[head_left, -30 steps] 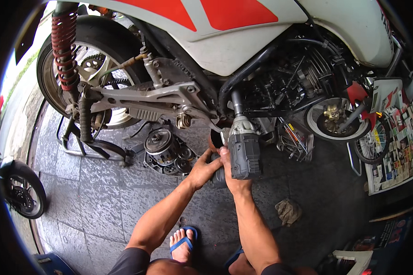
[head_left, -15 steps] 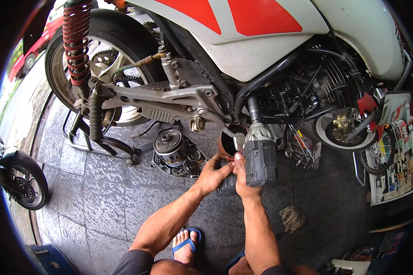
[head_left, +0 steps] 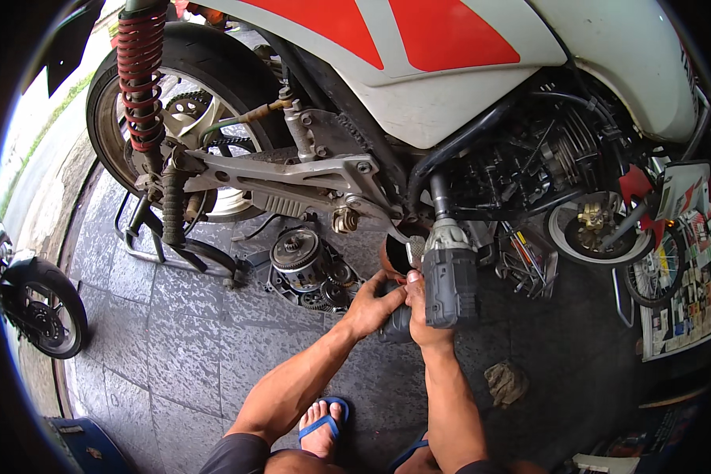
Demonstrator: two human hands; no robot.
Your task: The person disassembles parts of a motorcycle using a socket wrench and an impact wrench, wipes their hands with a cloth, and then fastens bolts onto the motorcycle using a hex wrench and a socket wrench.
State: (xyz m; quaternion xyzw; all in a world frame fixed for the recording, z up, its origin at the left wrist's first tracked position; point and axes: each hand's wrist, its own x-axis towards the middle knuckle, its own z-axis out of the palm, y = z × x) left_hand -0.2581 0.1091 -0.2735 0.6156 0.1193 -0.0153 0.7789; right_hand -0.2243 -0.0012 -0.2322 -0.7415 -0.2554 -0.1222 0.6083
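Note:
A cordless impact wrench [head_left: 450, 288], dark grey with a metal nose, points away from me with its long socket [head_left: 439, 196] reaching up to the lower frame and engine of a motorcycle [head_left: 363, 103]. My right hand [head_left: 430, 322] is closed around the wrench's grip, partly hidden by its body. Against it from the left, my left hand [head_left: 367, 310] is also closed at the grip; its fingertips are hidden behind. Just beyond my fingers stands a reddish-brown container [head_left: 392, 254] with a metal tool end [head_left: 415, 246] at its rim.
Left of my hands, a removed engine cover with gears and a clutch drum [head_left: 294, 251] lies on the tiled floor. Several hand tools [head_left: 528, 257] sit to the right, near a wheel [head_left: 596, 229]. A crumpled rag [head_left: 505, 384] lies nearer me. Another motorcycle's wheel [head_left: 49, 308] stands far left.
The whole view has shifted, so the motorcycle and floor items sit slightly farther right. Both hands keep their hold on the impact wrench, which stays against the motorcycle.

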